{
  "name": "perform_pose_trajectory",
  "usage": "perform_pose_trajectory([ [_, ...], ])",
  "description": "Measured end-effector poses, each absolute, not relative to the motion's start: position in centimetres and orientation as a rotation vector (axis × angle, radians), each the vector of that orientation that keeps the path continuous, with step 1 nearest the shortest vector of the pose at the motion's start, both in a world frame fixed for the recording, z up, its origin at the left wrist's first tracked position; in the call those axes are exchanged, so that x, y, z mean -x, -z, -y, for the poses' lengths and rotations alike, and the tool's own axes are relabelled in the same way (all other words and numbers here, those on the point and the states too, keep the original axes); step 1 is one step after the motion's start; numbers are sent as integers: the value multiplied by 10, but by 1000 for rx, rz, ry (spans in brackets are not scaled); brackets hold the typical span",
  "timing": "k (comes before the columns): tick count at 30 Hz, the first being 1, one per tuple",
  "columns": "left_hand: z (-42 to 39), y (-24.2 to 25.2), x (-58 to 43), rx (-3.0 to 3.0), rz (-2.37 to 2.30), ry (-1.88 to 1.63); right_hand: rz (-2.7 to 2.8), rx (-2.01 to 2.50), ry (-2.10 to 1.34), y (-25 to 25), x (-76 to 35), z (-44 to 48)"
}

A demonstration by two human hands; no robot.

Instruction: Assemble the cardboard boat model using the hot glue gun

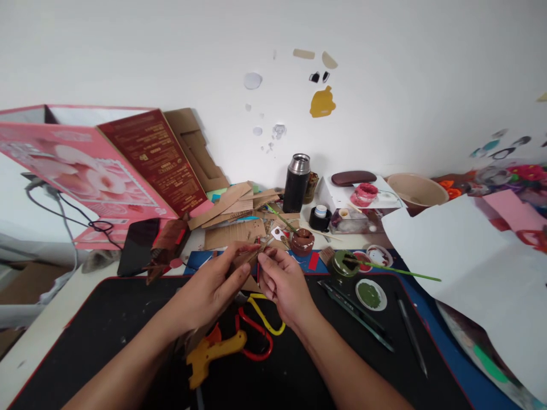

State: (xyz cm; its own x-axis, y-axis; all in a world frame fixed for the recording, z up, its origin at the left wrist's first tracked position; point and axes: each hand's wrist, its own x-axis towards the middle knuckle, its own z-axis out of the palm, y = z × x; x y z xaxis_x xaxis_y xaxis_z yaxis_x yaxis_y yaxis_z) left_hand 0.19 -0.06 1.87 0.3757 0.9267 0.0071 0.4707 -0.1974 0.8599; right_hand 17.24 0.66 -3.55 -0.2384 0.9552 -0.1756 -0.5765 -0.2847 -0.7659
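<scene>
Above the black desk mat point(141, 319), my left hand point(220, 279) is closed on a piece of brown cardboard point(243, 259), thumb and fingers on either side of it. My right hand point(282, 278) pinches at the cardboard's right end, its fingertips close to those of the left. The exact shape of the piece is partly hidden by the fingers. Below the hands lie scissors point(261, 341) with red and yellow handles. A yellow glue gun point(216, 352) rests beside them, partly behind my left forearm.
Cardboard scraps point(233, 230) are heaped behind the hands. An open brown paint jar point(302, 242), a green paint jar point(344, 265) with a brush and a lid of green paint point(371, 295) stand to the right. Pens point(356, 316) lie nearby. A black flask point(296, 185) stands by the wall.
</scene>
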Motion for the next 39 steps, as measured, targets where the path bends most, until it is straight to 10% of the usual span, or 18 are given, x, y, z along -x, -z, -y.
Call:
perform_pose_trajectory([
  [39,4,-12,-5,-1784,-1184,-751,644,807,-1768,35,-172,-6],
])
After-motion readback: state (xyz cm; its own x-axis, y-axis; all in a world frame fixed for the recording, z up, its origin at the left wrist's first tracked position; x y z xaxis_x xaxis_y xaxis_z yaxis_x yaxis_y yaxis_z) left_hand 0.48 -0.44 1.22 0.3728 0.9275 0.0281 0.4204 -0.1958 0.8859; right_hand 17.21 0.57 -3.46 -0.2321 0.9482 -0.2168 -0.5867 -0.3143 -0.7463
